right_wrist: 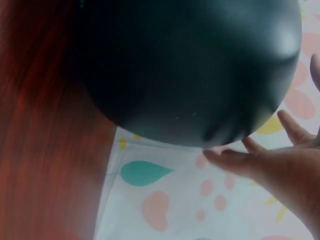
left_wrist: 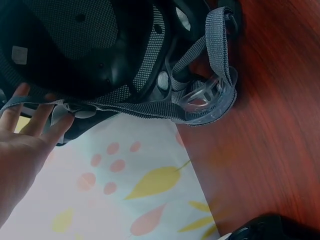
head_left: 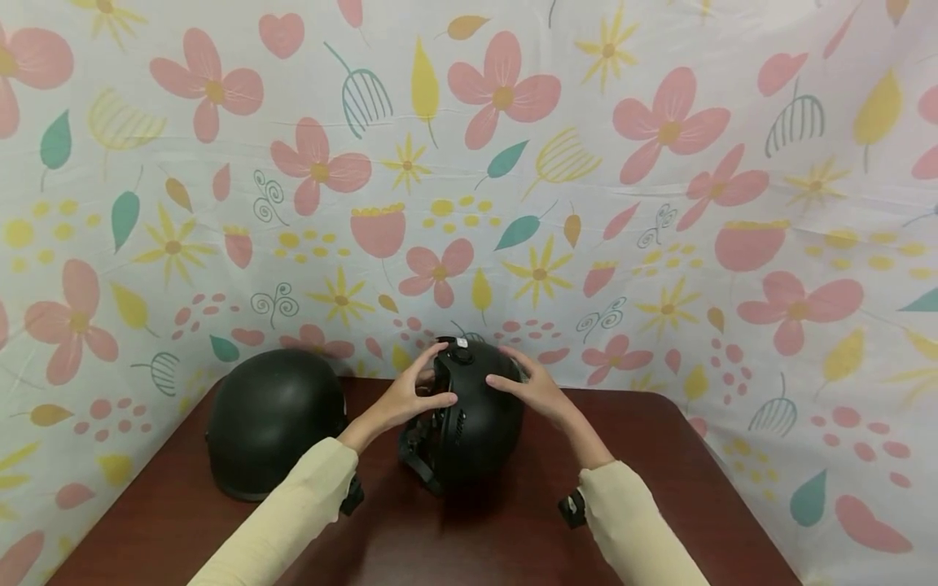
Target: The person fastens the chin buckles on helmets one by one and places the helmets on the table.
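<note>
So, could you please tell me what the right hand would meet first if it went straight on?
The right hand would likely meet the strapped black helmet directly ahead; its fingers may be touching it.

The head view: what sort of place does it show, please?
Probably an indoor spot arranged for filming: a flower-patterned cloth hangs behind a reddish-brown table, and the right wrist wears a small black device.
</note>
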Tool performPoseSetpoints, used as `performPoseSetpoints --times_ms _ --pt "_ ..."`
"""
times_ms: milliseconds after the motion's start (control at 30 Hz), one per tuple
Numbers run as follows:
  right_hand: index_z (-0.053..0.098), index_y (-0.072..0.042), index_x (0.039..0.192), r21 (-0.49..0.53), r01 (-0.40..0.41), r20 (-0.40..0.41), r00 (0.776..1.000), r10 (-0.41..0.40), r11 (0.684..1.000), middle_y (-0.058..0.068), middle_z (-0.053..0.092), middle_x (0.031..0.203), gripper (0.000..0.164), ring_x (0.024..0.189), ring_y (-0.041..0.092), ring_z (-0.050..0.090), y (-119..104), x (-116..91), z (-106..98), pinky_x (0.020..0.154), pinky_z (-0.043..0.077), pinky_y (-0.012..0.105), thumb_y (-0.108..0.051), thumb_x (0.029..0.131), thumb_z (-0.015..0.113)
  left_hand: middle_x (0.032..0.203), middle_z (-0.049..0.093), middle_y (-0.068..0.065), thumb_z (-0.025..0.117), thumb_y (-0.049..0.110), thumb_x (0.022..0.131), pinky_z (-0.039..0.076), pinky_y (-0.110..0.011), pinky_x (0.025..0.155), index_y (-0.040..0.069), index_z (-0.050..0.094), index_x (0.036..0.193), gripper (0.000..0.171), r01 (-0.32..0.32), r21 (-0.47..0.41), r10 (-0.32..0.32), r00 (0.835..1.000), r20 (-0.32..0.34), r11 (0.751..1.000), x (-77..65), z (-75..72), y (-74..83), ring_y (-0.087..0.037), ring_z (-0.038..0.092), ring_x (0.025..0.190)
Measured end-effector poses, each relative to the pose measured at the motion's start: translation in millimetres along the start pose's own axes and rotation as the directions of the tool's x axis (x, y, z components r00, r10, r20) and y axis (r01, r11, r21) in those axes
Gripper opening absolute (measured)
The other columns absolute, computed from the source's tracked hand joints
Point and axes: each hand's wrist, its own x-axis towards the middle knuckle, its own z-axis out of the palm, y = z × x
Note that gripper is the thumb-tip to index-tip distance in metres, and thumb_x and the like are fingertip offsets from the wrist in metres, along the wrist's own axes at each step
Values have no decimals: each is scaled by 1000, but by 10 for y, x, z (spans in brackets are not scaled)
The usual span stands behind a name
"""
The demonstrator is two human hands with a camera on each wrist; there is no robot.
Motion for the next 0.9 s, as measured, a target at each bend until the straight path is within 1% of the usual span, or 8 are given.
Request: performPoseSetpoints --times_ms 100,233,333,433,467,667,767,900 --pt "32 -20 153 -67 46 -25 999 -48 997 15 20 163 72 150 40 16 -88 22 67 115 21 66 -38 91 65 144 52 -19 67 21 91 37 -62 107 26 16 157 84 10 22 -10 1000 5 1000 -4 9 11 -36 52 130" --pt "34 -21 153 -170 80 -27 996 -86 982 15 14 164 74 151 41 13 -221 51 173 114 19 69 -42 90 66 143 52 -20 67 17 91 35 -63 108 21 13 158 86 2 34 -2 1000 18 999 0 22 23 -38 51 131" --pt "35 -21 153 -255 106 -17 993 -114 961 16 14 164 77 151 43 11 -301 71 242 112 16 72 -47 88 67 142 53 -22 66 14 91 35 -63 108 20 12 158 86 -12 43 11 1000 20 999 1 36 28 -39 51 131" --pt "34 -19 153 -329 137 6 990 -143 935 18 16 163 81 151 43 11 -345 99 293 112 10 74 -50 87 67 147 48 -21 66 20 93 36 -62 108 23 12 158 85 -8 74 7 1000 11 997 -4 49 35 -38 49 133" --pt "34 -19 154 -347 138 10 990 -144 927 17 17 163 81 151 42 11 -349 111 307 113 8 73 -52 87 67 151 43 -20 66 23 93 36 -61 108 24 12 158 84 -4 85 4 1000 9 996 -7 48 39 -38 47 135" --pt "33 -20 154 -366 123 6 992 -129 922 15 20 163 80 152 38 13 -320 138 326 113 5 73 -50 88 66 165 13 -9 65 36 93 33 -62 111 27 12 158 85 6 118 -9 1000 19 993 -11 54 72 -41 32 145" --pt "33 -21 154 -357 122 3 992 -130 926 15 20 163 80 151 38 15 -302 137 316 113 6 73 -49 87 67 166 8 -7 65 41 92 29 -64 112 26 12 159 87 4 137 -7 1000 21 991 -8 57 92 -45 27 146" --pt "32 -23 154 -345 114 8 993 -119 932 14 19 163 81 151 38 15 -282 133 307 114 7 71 -51 87 67 166 11 -8 65 41 92 27 -64 113 26 13 158 86 -7 159 6 1000 7 987 -28 68 92 -44 27 146"
